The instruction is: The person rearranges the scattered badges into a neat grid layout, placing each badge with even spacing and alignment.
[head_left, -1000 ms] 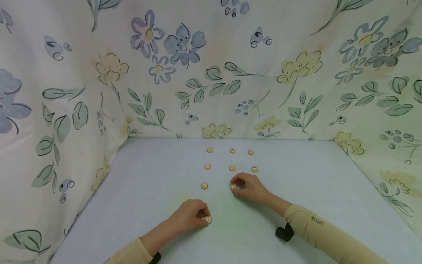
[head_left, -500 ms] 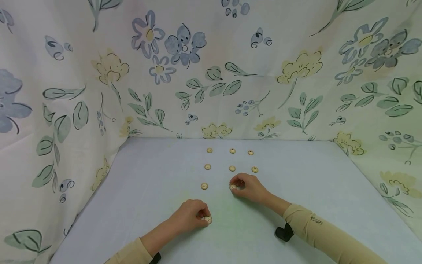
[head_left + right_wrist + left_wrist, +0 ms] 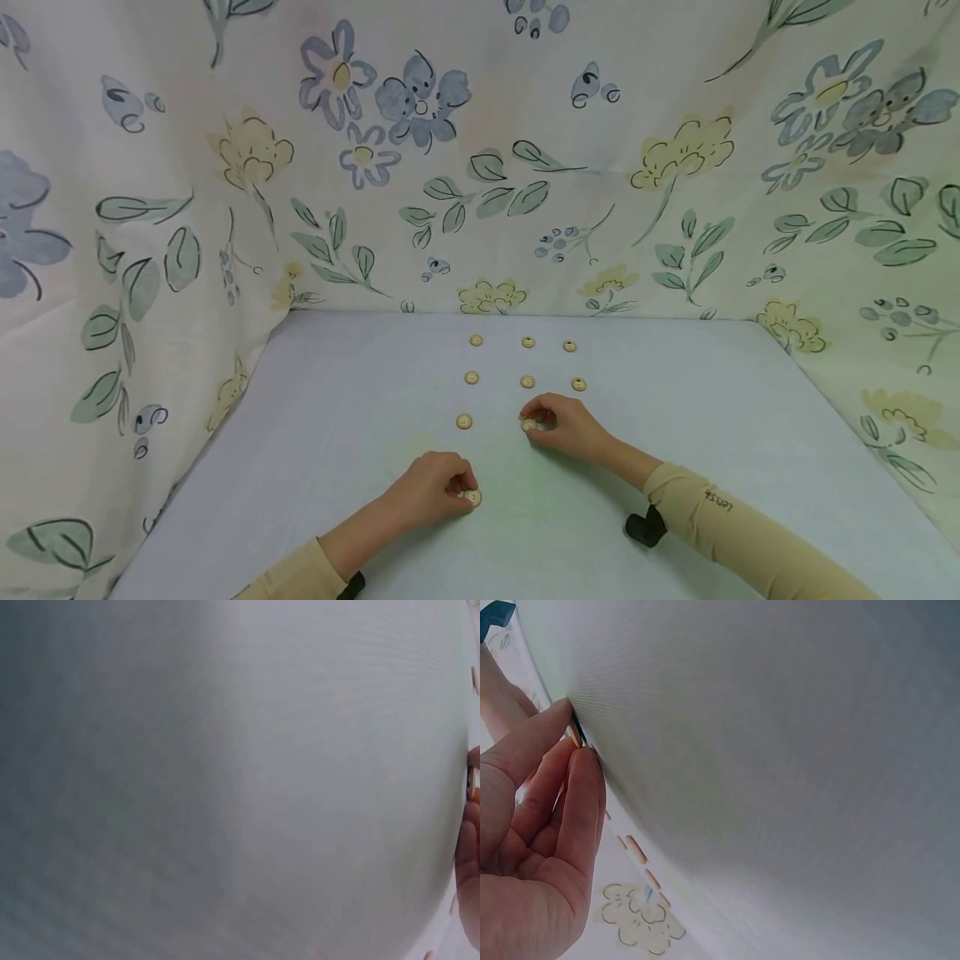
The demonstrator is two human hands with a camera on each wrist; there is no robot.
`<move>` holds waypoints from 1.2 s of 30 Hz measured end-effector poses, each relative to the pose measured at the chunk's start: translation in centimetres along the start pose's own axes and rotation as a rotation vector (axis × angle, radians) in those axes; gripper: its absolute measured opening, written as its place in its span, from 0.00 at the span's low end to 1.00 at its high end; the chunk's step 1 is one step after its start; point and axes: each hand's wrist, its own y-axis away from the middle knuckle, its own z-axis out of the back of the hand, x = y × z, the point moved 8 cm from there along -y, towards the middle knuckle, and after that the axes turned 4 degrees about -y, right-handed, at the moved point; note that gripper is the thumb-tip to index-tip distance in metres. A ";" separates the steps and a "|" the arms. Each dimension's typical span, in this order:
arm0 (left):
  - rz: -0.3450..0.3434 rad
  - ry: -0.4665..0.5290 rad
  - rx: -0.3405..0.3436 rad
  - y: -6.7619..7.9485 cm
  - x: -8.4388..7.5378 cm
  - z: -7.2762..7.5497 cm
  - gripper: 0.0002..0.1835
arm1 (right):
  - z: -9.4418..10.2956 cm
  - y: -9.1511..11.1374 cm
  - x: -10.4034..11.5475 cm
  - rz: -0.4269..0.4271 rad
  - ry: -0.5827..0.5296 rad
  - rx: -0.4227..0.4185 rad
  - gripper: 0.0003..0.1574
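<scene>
Between thumb and fingers my left hand point(image 3: 435, 489) pinches a round wooden button point(image 3: 473, 497) at the tabletop, near the front middle. In the left wrist view that button point(image 3: 575, 732) shows edge-on between the fingertips. Farther back and to the right, my right hand point(image 3: 567, 425) pinches another wooden button point(image 3: 529, 425) low at the surface. Only a sliver of this button point(image 3: 471, 782) appears at the right edge of the right wrist view. Left of the right hand lies a loose button point(image 3: 464, 422), level with the one it holds.
Behind the hands, several more buttons lie in two rows, among them a middle-row button point(image 3: 528, 382) and a back-row button point(image 3: 570, 346). They rest on a pale table point(image 3: 337, 400). A floral curtain point(image 3: 480, 242) stands along its back and sides.
</scene>
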 end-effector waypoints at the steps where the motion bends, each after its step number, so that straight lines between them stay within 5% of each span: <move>1: 0.003 0.001 0.001 0.0 0.0 0.0 0.06 | 0.0 0.0 0.0 0.002 -0.004 0.003 0.13; 21: -0.007 0.025 -0.004 0.1 -0.2 0.2 0.06 | 0.2 0.0 0.2 0.018 0.007 -0.002 0.18; 36: -0.009 0.027 -0.002 0.1 -0.1 0.2 0.05 | 0.8 2.3 0.1 0.011 -0.063 -0.071 0.17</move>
